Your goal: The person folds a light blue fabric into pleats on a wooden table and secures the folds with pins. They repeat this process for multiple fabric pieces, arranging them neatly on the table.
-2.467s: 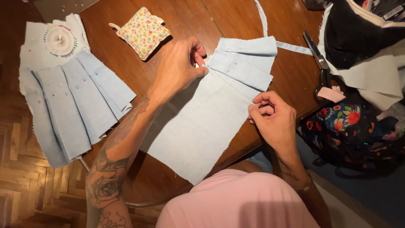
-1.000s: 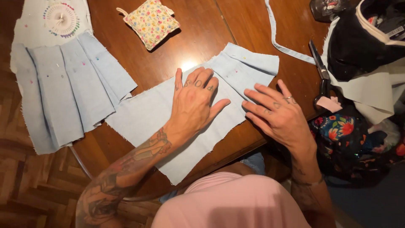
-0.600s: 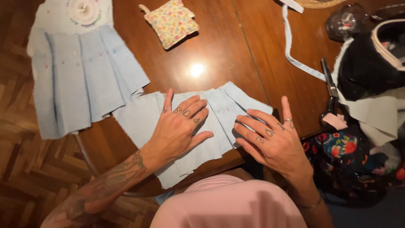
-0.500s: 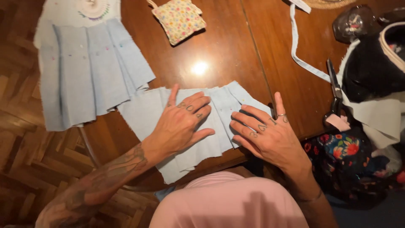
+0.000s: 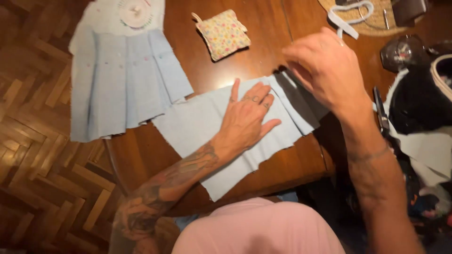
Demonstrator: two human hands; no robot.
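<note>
left hand (image 5: 247,120) flat on blue cloth (image 5: 197,127), right hand (image 5: 325,66) raised

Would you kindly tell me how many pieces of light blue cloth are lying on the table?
2. One pleated piece hangs over the table's far left edge; the other lies flat under the left hand. More may be hidden behind the raised right hand.

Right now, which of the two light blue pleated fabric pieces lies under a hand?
The nearer light blue piece: the left hand lies flat on it. The pleated piece with pins lies untouched at the table's left edge.
</note>
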